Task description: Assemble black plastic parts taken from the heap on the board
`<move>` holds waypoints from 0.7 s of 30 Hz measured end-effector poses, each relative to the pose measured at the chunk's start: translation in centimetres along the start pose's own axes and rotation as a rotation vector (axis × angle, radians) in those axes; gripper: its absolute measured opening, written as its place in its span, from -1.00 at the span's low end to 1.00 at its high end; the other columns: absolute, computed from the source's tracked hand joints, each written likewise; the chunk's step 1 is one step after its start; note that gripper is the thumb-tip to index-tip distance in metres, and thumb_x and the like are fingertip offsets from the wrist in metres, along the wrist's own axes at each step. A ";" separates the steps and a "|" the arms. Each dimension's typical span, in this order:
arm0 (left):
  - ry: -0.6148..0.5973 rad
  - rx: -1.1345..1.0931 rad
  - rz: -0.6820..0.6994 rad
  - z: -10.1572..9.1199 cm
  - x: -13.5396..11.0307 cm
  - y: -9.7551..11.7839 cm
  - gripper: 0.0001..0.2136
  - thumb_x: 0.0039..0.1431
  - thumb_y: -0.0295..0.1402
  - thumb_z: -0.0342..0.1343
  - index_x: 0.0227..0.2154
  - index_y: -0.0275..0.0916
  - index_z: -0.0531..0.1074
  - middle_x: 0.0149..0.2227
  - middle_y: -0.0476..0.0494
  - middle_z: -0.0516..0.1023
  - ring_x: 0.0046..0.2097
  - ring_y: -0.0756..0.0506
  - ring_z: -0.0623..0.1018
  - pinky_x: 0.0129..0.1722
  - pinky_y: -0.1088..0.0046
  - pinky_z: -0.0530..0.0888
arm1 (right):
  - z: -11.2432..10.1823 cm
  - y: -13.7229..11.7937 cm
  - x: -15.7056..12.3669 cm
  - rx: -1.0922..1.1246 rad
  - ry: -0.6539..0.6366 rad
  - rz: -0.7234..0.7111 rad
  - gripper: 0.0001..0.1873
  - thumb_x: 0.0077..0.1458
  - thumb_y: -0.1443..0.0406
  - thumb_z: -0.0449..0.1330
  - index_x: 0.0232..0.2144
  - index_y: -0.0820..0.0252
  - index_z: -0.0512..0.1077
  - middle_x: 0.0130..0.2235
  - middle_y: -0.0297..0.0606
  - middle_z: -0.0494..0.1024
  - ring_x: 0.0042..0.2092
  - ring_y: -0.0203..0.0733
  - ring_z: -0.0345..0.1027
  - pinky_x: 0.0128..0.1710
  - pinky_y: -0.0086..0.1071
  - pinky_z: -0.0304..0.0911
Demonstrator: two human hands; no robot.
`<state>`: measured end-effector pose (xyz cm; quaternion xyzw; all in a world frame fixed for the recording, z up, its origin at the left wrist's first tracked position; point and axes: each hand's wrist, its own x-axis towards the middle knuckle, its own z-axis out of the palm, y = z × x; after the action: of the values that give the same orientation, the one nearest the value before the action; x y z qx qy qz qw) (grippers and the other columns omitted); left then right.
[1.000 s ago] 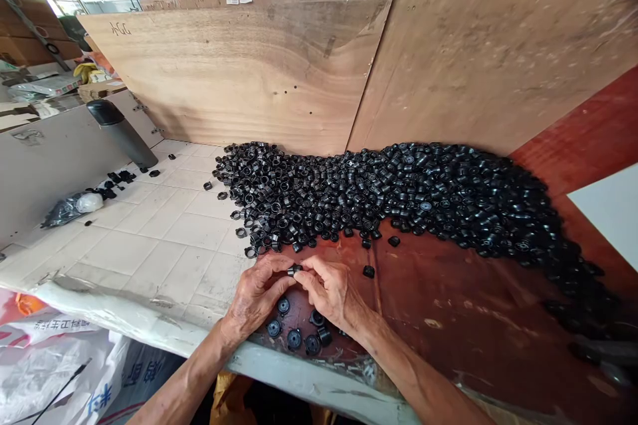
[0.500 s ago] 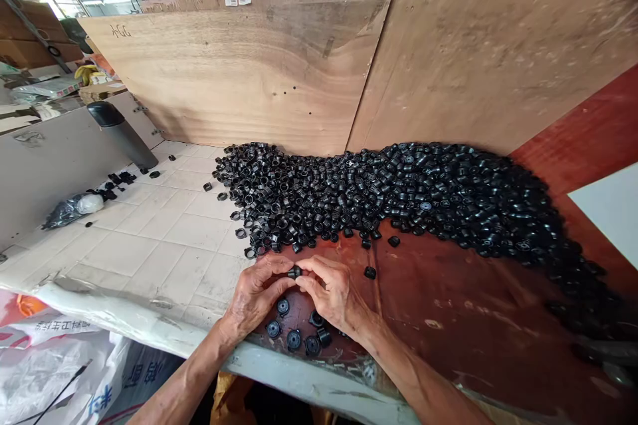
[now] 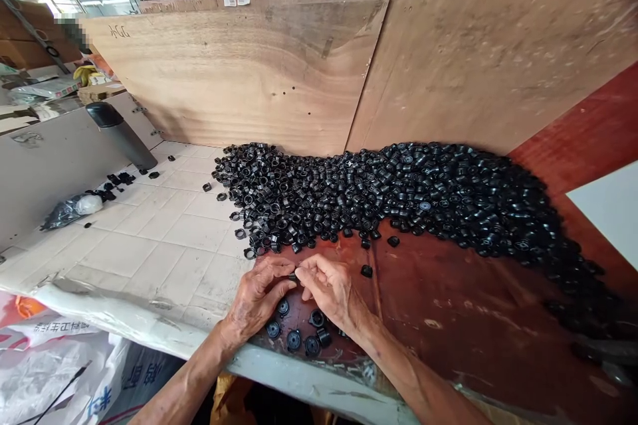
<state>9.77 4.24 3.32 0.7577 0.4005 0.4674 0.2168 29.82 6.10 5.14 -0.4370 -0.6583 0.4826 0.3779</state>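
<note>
Pinching small black plastic part (image 3: 292, 276) between fingertips of left hand (image 3: 260, 296) and right hand (image 3: 329, 289), both curled.

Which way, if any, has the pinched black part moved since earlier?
Yes: the black part sank slightly between the left hand and right hand, against the black pile.

Left hand (image 3: 259, 297) and right hand (image 3: 331, 292) meet at the fingertips (image 3: 301, 271), their grip apparently pinched shut.
</note>
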 end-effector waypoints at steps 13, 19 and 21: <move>-0.001 -0.153 -0.186 -0.1 0.1 -0.4 -0.83 0.33 -0.24 0.28 -0.11 -0.16 0.62 -0.16 -0.13 0.71 -0.11 -0.14 0.68 -0.01 0.28 0.60 | -0.6 0.2 0.5 -0.092 0.033 -0.318 -0.86 0.19 0.40 0.22 -0.22 0.15 0.55 -0.18 -0.21 0.60 -0.19 -0.16 0.51 -0.16 -0.36 0.40; 0.064 -0.090 -0.088 0.1 0.1 -0.3 -0.86 0.34 -0.27 0.27 -0.12 -0.18 0.59 -0.15 -0.15 0.70 -0.09 -0.12 0.67 -0.03 0.33 0.62 | -0.3 0.3 0.3 -0.161 0.021 -0.203 -0.87 0.31 0.24 0.22 -0.28 0.16 0.50 -0.46 -0.36 0.51 -0.42 -0.24 0.41 -0.39 -0.45 0.28; 0.063 -0.040 -0.046 0.1 0.0 -0.3 -0.87 0.35 -0.31 0.26 -0.10 -0.17 0.58 -0.14 -0.15 0.69 -0.07 -0.12 0.68 -0.03 0.34 0.63 | -0.2 0.2 0.2 -0.239 0.024 -0.212 -0.75 0.36 0.22 0.17 -0.39 0.16 0.45 -0.51 -0.39 0.44 -0.46 -0.27 0.35 -0.41 -0.45 0.21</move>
<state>9.72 4.42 3.07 0.7287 0.4150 0.4937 0.2301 29.96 6.41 4.97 -0.4126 -0.7489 0.3530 0.3798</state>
